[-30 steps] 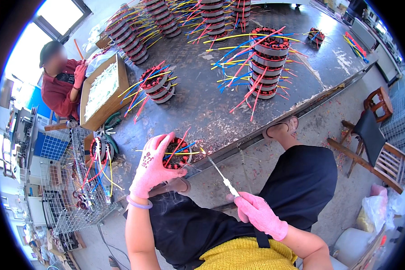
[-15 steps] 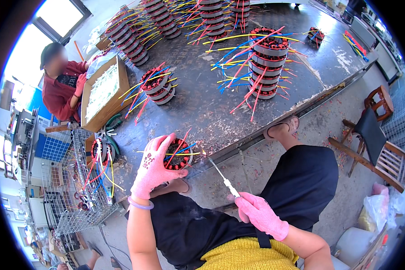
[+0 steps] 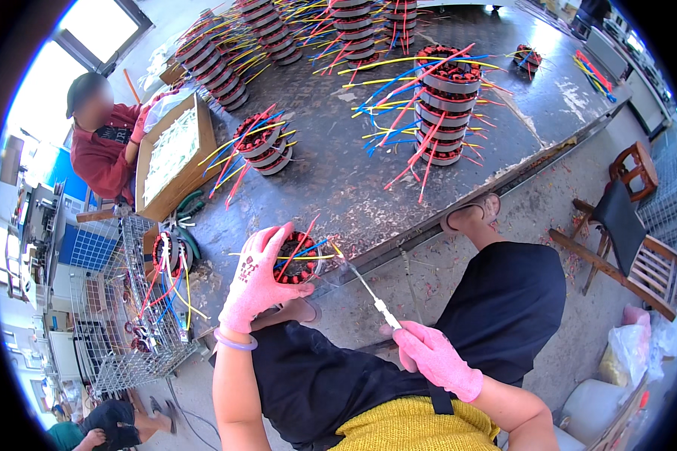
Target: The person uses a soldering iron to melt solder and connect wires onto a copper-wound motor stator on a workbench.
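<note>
Near the front edge of the workbench sits a motor stator (image 3: 302, 264), a ring with red windings and red, blue and yellow lead wires. My left hand (image 3: 257, 274), in a pink glove, grips its left side with thumb and fingers curved around it. My right hand (image 3: 432, 355), also pink-gloved, is closed on the white handle of a soldering iron (image 3: 384, 310). The iron's thin metal tip meets the lead wire ends just right of the stator. A small bright spot and faint smoke show there.
Stacked stators (image 3: 447, 113) and a shorter stack (image 3: 265, 146) stand on the bench (image 3: 338, 177), with taller stacks behind. Pliers (image 3: 188, 210) lie at left, beside a cardboard box (image 3: 177, 158) and a co-worker (image 3: 101, 150). A wire basket (image 3: 139, 338) stands lower left; a wooden chair (image 3: 624, 248), right.
My right hand and the iron have barely moved; the lead wire ends at its tip have shifted slightly. The co-worker's arms moved at the box. Another person shows more at lower left.
</note>
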Available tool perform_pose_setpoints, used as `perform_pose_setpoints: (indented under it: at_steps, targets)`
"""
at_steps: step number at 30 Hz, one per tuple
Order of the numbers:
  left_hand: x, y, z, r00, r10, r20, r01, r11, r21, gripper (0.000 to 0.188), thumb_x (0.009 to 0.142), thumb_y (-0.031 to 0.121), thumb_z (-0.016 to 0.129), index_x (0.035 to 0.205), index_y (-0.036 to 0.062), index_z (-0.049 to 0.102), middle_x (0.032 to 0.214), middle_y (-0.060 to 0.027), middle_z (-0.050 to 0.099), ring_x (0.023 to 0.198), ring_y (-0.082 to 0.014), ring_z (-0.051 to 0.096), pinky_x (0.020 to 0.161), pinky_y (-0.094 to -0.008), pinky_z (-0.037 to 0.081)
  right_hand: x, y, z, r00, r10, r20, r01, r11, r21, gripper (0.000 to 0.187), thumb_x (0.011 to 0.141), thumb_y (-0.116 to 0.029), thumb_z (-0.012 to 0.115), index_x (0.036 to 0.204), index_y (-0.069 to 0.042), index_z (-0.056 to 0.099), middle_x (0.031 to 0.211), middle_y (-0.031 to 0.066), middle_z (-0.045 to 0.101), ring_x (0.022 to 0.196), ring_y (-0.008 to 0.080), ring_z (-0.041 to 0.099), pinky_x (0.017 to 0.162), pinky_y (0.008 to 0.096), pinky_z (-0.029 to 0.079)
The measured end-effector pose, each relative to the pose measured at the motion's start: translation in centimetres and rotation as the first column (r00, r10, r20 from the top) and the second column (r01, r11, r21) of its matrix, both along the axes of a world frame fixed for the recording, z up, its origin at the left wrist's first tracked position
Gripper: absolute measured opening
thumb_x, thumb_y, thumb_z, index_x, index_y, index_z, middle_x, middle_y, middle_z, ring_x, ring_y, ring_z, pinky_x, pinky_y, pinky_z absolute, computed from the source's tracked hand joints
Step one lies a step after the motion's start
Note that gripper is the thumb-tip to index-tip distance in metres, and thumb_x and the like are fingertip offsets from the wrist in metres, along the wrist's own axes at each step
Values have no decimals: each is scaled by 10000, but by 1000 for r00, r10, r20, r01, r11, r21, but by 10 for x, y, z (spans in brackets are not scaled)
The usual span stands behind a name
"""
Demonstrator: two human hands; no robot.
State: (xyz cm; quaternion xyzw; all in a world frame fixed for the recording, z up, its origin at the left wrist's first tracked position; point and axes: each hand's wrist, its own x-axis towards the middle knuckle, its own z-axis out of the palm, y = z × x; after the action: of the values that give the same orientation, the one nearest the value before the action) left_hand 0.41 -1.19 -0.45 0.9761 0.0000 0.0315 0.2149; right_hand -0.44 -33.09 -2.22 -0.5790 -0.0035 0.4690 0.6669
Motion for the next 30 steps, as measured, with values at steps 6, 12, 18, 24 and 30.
perform_pose_setpoints:
  at_steps: [6,12,18,24,30]
  targets:
    - [0,-1,0,1000,-1,-1,1,1000,-7,1033,510,285,900,1415,20,477,1341,-169,522,1267,-367,488,1102,-447,359,1,0,-1,1000,21,-3,-21,1000,1,377,1049,-265,471,1266,11,608,660,-25,505,587,48,427,546,221,349]
    - [0,-1,1,1000,-6,6,6,1000,-14,1038,507,280,900,1416,17,474,1340,-169,523,1265,-369,488,1101,-447,358,2,-1,0,998,47,32,-47,999,0,393,1052,-279,463,1283,15,585,664,-37,483,590,41,426,543,219,341]
    - [-1,0,-2,999,-31,38,30,999,22,1030,512,270,896,1415,14,473,1338,-173,523,1265,-370,488,1106,-449,355,2,-1,1,999,33,-9,-33,999,1,388,1052,-278,467,1291,5,583,670,-41,479,598,38,427,546,214,336]
    - [1,-3,3,1000,-27,7,27,1000,-4,970,557,314,888,1395,37,488,1334,-173,524,1282,-371,470,1153,-474,311,0,-4,-5,999,11,-35,-11,1000,7,384,1053,-277,473,1294,3,576,678,-49,478,598,34,425,543,207,326]
    - [1,-4,4,999,-34,9,34,999,1,956,567,327,882,1392,40,493,1341,-172,524,1287,-378,464,1152,-480,312,-2,-3,-6,1000,10,-26,-9,999,45,392,1051,-277,464,1292,10,577,666,-35,492,591,41,427,541,221,336]
